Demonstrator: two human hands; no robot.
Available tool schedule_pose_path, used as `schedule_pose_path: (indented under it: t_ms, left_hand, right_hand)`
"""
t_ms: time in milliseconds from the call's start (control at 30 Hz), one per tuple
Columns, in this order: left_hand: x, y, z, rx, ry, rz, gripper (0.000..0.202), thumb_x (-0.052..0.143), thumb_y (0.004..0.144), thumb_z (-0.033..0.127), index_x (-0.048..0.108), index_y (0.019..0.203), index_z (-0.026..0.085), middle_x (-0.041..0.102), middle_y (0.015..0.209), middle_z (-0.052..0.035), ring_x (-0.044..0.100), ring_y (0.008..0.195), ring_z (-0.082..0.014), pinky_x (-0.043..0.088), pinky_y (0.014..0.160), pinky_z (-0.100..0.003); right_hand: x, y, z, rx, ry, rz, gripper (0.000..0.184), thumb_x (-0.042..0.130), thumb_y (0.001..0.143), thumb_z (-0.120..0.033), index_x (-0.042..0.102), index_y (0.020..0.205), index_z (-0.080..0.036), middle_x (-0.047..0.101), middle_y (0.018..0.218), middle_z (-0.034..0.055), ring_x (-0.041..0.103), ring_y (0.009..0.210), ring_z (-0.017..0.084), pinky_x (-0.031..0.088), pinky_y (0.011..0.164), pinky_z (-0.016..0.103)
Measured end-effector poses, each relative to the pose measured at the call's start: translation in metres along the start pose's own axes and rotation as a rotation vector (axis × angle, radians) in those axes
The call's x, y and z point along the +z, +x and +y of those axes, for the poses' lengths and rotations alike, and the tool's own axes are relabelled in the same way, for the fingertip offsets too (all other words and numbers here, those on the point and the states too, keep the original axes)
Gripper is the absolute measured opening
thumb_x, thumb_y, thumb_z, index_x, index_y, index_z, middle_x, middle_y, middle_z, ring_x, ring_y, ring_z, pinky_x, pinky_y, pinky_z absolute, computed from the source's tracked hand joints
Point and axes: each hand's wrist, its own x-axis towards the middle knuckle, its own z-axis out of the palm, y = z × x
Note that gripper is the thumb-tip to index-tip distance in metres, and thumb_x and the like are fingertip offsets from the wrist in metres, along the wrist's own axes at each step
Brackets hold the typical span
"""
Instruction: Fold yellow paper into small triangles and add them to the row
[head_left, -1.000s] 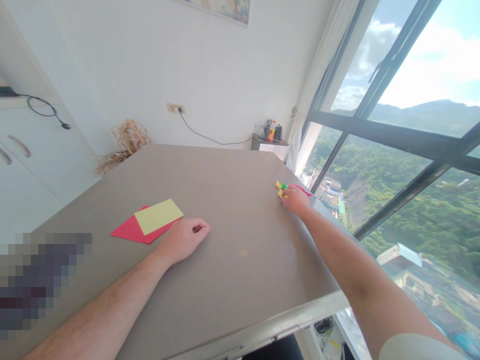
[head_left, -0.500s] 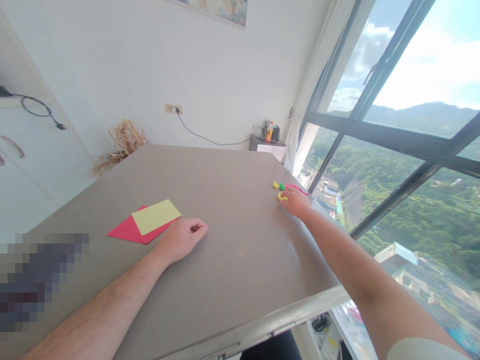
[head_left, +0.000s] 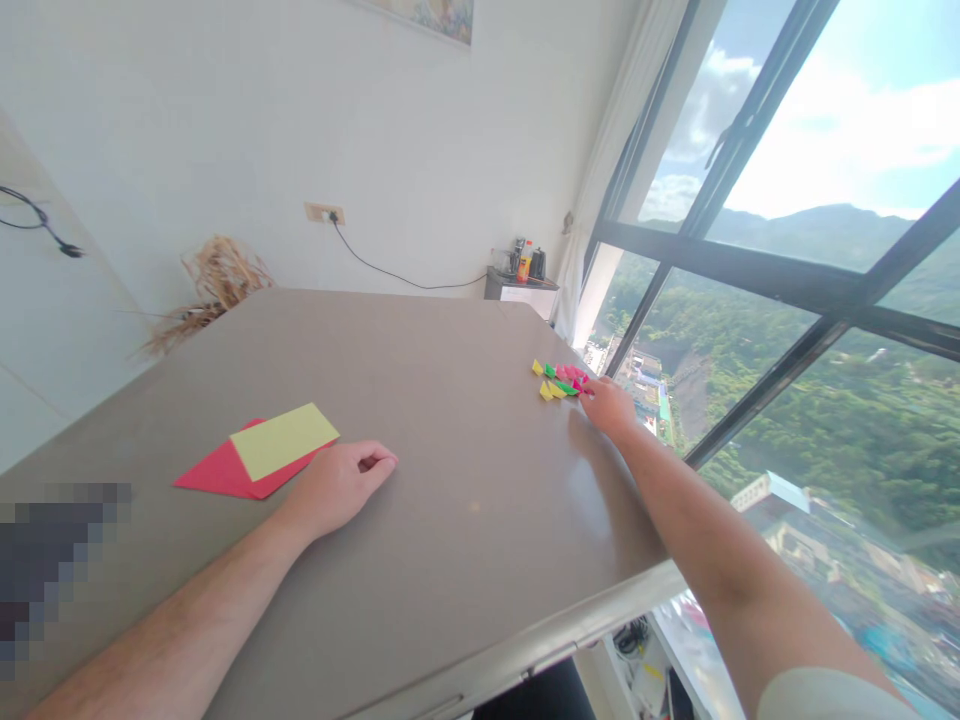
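Observation:
My right hand [head_left: 608,406] reaches to the table's right side, its fingertips closed at the end of a row of small folded pieces. Magenta folded paper [head_left: 578,381] shows at those fingertips, though the grip itself is partly hidden. Beside it lie green folded pieces [head_left: 566,388] and yellow folded pieces [head_left: 551,392], in two short rows. My left hand [head_left: 337,487] rests loosely curled on the table, with no object visible in it. Just beyond its wrist are a yellow paper sheet [head_left: 285,440] and, partly under it, a red paper sheet [head_left: 217,474].
The grey-brown table [head_left: 420,370] has a metal front edge [head_left: 525,660]. A large window [head_left: 750,265] runs along the right. A small cabinet with bottles [head_left: 521,285] stands beyond the far end. Dried stalks [head_left: 217,280] are at the far left. A blurred dark patch [head_left: 52,550] is at left.
My right hand has moved right along the folded pieces, from the yellow ones to the magenta end, uncovering more pieces. The view has shifted slightly; my left hand stays curled on the table.

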Motion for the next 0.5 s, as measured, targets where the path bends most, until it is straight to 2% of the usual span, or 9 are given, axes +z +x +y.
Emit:
schedule_pose_path:
  t_ms: [100, 500]
  left_hand:
    - [0.0008, 0.001, -0.0012, -0.007, 0.009, -0.004, 0.033, 0.054, 0.086, 0.053, 0.075, 0.087, 0.028, 0.077, 0.094, 0.0006, 0.068, 0.092, -0.023, 0.047, 0.08, -0.03]
    - [0.0012, 0.0009, -0.0015, -0.009, 0.023, -0.007, 0.034, 0.053, 0.087, 0.053, 0.075, 0.087, 0.027, 0.077, 0.093, 0.0012, 0.067, 0.091, -0.0223, 0.046, 0.08, -0.03]
  right_hand:
    - [0.0036, 0.0025, -0.0018, 0.019, -0.013, -0.007, 0.031, 0.047, 0.095, -0.032, 0.073, 0.109, -0.024, 0.066, 0.115, 0.0095, 0.066, 0.097, 0.023, 0.046, 0.075, 0.03]
    - [0.0091, 0.0093, -0.0058, -0.024, -0.04, -0.035, 0.029, 0.047, 0.095, -0.028, 0.074, 0.107, -0.024, 0.064, 0.121, 0.0096, 0.065, 0.104, 0.024, 0.047, 0.077, 0.03]
